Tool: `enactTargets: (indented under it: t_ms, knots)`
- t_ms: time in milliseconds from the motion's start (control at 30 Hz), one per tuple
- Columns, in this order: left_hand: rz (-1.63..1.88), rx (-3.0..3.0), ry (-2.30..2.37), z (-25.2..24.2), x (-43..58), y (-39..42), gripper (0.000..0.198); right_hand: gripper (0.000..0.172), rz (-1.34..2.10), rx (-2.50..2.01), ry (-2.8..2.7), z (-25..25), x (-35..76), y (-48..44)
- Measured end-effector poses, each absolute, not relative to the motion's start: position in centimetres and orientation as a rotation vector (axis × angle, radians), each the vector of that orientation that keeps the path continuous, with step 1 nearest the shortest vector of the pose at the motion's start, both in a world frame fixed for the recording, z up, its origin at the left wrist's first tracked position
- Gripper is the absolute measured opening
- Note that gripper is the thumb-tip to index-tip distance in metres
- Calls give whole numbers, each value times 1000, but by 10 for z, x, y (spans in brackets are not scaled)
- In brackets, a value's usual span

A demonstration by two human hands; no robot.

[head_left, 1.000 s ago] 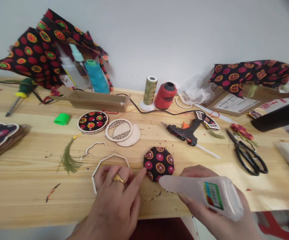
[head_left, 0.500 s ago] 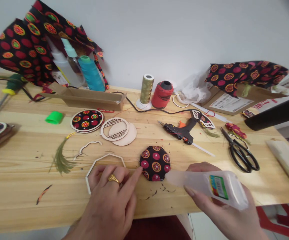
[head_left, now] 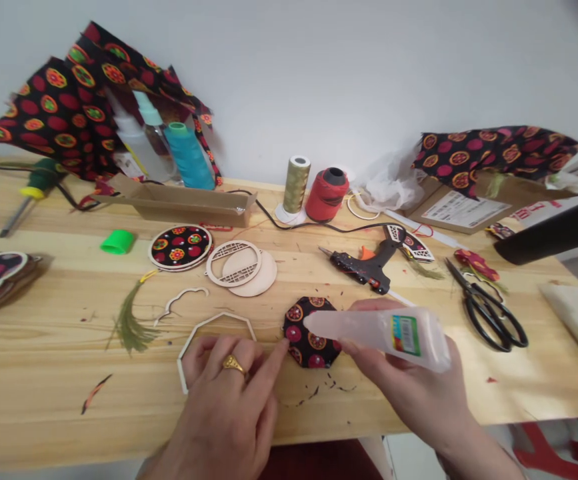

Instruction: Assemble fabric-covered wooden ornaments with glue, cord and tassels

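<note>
A black octagonal piece with red and orange floral circles (head_left: 296, 350) lies on the table. My right hand (head_left: 409, 380) is closed around a translucent glue bottle (head_left: 359, 328), whose tip points left over the upper middle of that piece. The index fingertip of my left hand (head_left: 233, 393) touches the piece's left edge. Its other fingers are curled over a thin pale octagonal frame (head_left: 196, 327) that lies flat; whether they grip it is hidden beneath the hand.
Behind lie a round wooden lattice (head_left: 233, 263), a round floral piece (head_left: 179, 247), a green tassel (head_left: 131, 320) and a glue gun (head_left: 366, 267). Black scissors (head_left: 491, 310) rest at the right. Thread spools (head_left: 326, 193) and an open cardboard box (head_left: 189, 203) stand along the wall.
My right hand has moved left with the bottle, so its tip now sits over the floral octagon instead of at its right edge. My left hand keeps its place beside the piece.
</note>
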State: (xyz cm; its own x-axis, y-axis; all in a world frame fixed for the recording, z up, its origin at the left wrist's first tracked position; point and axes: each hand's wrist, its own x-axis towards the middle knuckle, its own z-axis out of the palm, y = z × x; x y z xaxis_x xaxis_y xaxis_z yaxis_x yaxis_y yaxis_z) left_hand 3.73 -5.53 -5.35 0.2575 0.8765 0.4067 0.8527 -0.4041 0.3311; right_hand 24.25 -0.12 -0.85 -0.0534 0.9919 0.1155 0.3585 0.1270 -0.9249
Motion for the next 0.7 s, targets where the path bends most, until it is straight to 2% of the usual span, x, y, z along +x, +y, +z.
enactTargets:
  t_ms: [200,700]
  knots:
    - [870,2407,1679,-55,36,-56,39,20,1061,-1301,-1600,-9,223,12]
    - [943,2389,1654,-62,34,-57,38,18,845,-1358,-1500,-15,231,26]
